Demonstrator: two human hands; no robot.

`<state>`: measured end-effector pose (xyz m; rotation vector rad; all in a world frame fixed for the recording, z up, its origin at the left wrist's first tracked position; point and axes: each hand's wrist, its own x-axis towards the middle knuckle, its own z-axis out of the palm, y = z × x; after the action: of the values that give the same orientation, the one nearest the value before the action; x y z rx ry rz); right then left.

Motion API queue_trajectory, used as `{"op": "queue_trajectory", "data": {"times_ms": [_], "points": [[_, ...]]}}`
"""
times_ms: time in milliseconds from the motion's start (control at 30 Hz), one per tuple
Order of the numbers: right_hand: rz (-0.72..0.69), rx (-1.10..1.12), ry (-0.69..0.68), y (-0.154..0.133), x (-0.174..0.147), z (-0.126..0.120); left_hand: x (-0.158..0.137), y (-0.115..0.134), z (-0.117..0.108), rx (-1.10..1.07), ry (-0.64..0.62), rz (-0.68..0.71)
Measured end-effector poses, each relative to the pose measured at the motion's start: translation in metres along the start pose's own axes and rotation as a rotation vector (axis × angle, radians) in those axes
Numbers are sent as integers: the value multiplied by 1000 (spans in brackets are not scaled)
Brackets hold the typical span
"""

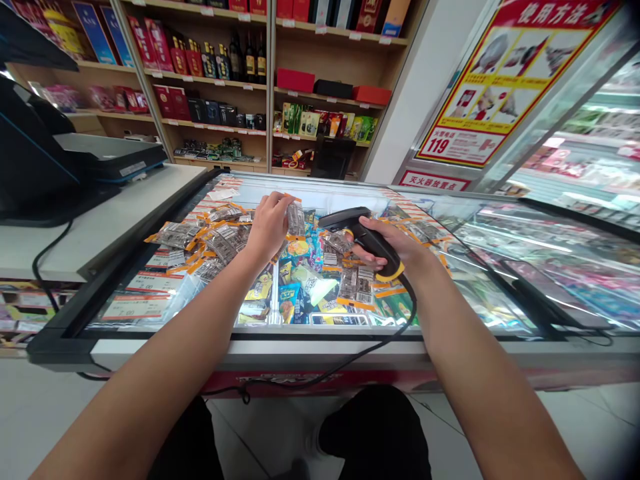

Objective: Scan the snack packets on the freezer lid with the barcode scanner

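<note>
My left hand [271, 223] grips a small clear packet [296, 219] with an orange edge and a printed barcode label, held up over the glass lid. In my right hand [387, 243] is a black and yellow barcode scanner [376, 244], its head pointing left toward that packet. From the scanner's handle a black cable [350, 357] hangs down in front of the freezer. To the left of my left hand lies a pile of similar packets [220, 241]. More packets [357, 285] rest below the scanner, and others [425, 230] lie beyond my right hand.
The packets lie on a chest freezer's glass top, and its front edge [320, 347] runs before me. Colourful snack bags [313, 283] show through the glass. A counter [65, 227] with a weighing scale [107, 157] stands left. Stocked shelves [215, 80] line the back.
</note>
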<state>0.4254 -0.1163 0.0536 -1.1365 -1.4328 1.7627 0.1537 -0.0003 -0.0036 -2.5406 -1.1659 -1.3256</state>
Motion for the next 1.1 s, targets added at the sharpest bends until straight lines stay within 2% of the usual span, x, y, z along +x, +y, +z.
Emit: {"op": "queue_trajectory", "data": {"times_ms": [133,300,367,433,500,533,600,667,700,767,867,967,1033,1100], "points": [[8,37,73,-2,2,1,-3,6,-3,71,-84,11],[-40,199,213,-2,6,-7,-7,-5,-6,248,-368,29],[-62,256,239,-1,6,-10,-5,-11,-10,259,-361,-10],[-70,296,254,-1,6,-11,-3,-10,-16,253,-301,-35],[-67,328,267,-1,5,-11,-1,0,-21,204,-282,-6],[-66,338,273,-2,5,-11,-1,7,-22,159,-314,25],[-73,346,282,-2,5,-11,-3,25,-21,58,-468,127],[-89,342,289,-2,5,-11,-6,39,-16,80,-628,184],[-98,341,294,-2,6,-11,-8,42,-14,115,-667,185],[-108,347,301,-2,6,-11,-10,43,-11,207,-665,141],[-106,367,304,-3,5,-9,-10,33,-13,333,-590,55],[-106,376,310,-4,4,-7,-9,29,-15,391,-546,33],[-117,375,312,-5,4,-7,-10,36,-11,331,-510,75],[-134,383,317,-5,4,-7,-13,51,-1,177,-491,150]]}}
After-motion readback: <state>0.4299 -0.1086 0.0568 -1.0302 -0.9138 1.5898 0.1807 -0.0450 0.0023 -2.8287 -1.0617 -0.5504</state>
